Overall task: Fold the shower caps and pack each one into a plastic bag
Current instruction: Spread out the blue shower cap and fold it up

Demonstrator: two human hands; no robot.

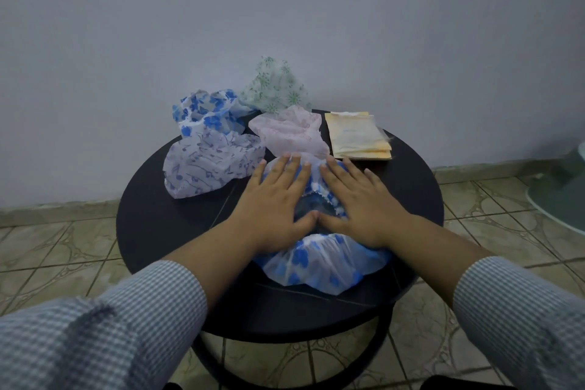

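Observation:
A blue-flowered shower cap (319,266) lies spread in the middle of the round black table (152,231). My left hand (278,203) and my right hand (361,203) press flat on it side by side, fingers straight, thumbs almost touching. Behind them lie a pink cap (291,133), a white cap with a dark note pattern (209,165), a second blue-flowered cap (205,114) and a green-flowered cap (275,89). A stack of yellowish plastic bags (357,136) sits at the back right of the table.
The table stands close to a pale wall (285,9) on a tiled floor (57,250). A greenish glass object (563,193) sits on the floor at the far right. Bare table surface shows at the left and right of my hands.

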